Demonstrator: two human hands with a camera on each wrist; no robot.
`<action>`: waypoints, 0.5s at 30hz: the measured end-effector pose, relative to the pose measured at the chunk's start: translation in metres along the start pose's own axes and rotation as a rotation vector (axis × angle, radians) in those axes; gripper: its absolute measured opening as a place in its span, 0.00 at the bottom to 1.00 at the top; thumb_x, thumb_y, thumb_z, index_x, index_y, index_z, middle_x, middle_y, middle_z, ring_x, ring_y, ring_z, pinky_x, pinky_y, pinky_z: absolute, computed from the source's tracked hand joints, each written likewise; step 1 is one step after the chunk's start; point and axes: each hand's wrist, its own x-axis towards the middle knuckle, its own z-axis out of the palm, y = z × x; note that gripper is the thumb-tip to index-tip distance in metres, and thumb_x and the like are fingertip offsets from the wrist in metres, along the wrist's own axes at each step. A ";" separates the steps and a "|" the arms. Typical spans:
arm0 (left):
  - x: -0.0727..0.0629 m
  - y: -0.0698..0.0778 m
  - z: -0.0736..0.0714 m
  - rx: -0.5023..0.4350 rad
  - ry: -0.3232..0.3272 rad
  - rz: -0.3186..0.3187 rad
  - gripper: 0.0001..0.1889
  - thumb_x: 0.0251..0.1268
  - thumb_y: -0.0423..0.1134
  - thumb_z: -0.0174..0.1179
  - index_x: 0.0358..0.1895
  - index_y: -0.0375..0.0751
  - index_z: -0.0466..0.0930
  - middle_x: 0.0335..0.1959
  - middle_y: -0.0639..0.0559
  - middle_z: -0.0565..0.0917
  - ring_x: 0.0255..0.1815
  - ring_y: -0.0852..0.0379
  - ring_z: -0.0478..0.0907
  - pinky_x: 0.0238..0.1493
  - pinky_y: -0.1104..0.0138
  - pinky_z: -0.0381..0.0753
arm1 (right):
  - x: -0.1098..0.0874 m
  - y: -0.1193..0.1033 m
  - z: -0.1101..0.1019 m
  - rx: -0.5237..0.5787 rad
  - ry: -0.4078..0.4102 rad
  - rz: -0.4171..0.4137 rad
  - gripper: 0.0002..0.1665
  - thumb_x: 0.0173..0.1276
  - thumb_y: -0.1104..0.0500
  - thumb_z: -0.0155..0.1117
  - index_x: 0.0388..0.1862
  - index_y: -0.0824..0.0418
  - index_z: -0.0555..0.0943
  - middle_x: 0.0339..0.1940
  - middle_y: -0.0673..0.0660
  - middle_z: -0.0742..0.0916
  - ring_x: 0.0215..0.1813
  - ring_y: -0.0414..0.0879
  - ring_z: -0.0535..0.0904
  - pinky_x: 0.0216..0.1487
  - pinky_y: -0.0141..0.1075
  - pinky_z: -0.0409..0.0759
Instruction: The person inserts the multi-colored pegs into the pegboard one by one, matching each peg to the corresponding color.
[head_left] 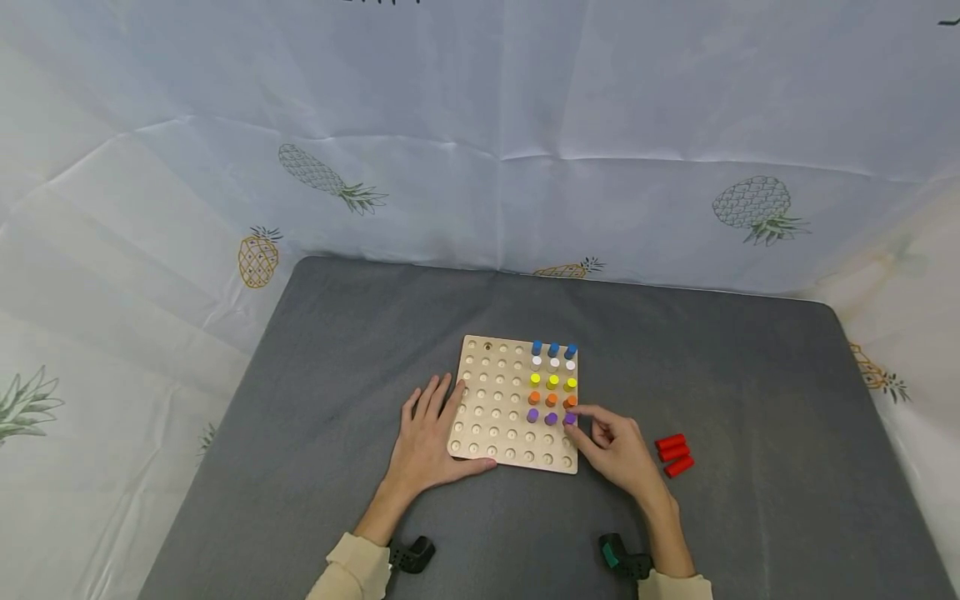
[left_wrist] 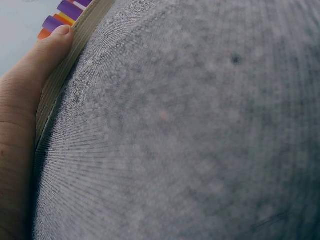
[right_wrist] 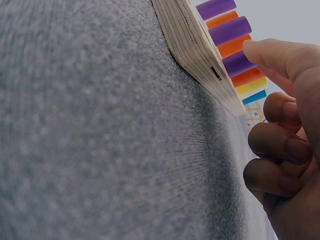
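A pale wooden pegboard (head_left: 480, 433) lies on the grey cloth, with rows of holes and colored pegs standing in its right-hand columns. From the far side the rows run blue (head_left: 553, 350), white (head_left: 554, 365), yellow (head_left: 552, 382), orange (head_left: 551, 400) and purple, three to a row. My right hand (head_left: 626, 454) pinches the rightmost purple peg (right_wrist: 239, 64) between thumb and index finger, its other fingers curled in. The peg stands upright at its hole. My left hand (head_left: 426, 446) rests at the board's near left corner, fingers straight along the left side and thumb (left_wrist: 57, 42) along the near edge.
Three red pegs (head_left: 673, 454) lie on the grey cloth (head_left: 787, 467) to the right of my right hand. White curtains with pineapple prints (head_left: 752, 202) hang behind the table and at both sides.
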 end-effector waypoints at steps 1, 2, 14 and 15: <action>0.000 0.000 0.000 0.001 0.000 0.000 0.68 0.36 0.82 0.67 0.82 0.49 0.55 0.81 0.43 0.62 0.83 0.43 0.58 0.80 0.45 0.54 | 0.000 0.000 0.000 0.000 -0.002 -0.001 0.12 0.64 0.61 0.75 0.47 0.57 0.88 0.16 0.39 0.62 0.17 0.27 0.54 0.19 0.25 0.56; 0.000 0.000 0.000 0.002 0.001 0.001 0.68 0.36 0.82 0.67 0.82 0.49 0.55 0.81 0.43 0.62 0.83 0.43 0.58 0.80 0.45 0.54 | 0.000 0.000 0.000 -0.001 -0.003 -0.002 0.12 0.64 0.61 0.75 0.47 0.57 0.88 0.16 0.39 0.62 0.17 0.27 0.54 0.19 0.25 0.56; 0.000 0.000 -0.001 0.003 0.002 0.002 0.68 0.36 0.82 0.67 0.82 0.48 0.55 0.81 0.43 0.63 0.83 0.43 0.58 0.80 0.44 0.55 | -0.004 0.001 -0.007 -0.024 0.002 0.020 0.16 0.63 0.59 0.76 0.50 0.55 0.88 0.14 0.42 0.62 0.16 0.27 0.51 0.18 0.26 0.55; 0.000 0.000 -0.001 0.002 0.002 0.002 0.68 0.36 0.82 0.67 0.82 0.48 0.55 0.81 0.43 0.63 0.83 0.43 0.58 0.80 0.44 0.55 | -0.004 0.001 -0.009 -0.028 0.006 0.021 0.16 0.63 0.60 0.77 0.50 0.55 0.88 0.14 0.42 0.62 0.16 0.27 0.51 0.18 0.26 0.56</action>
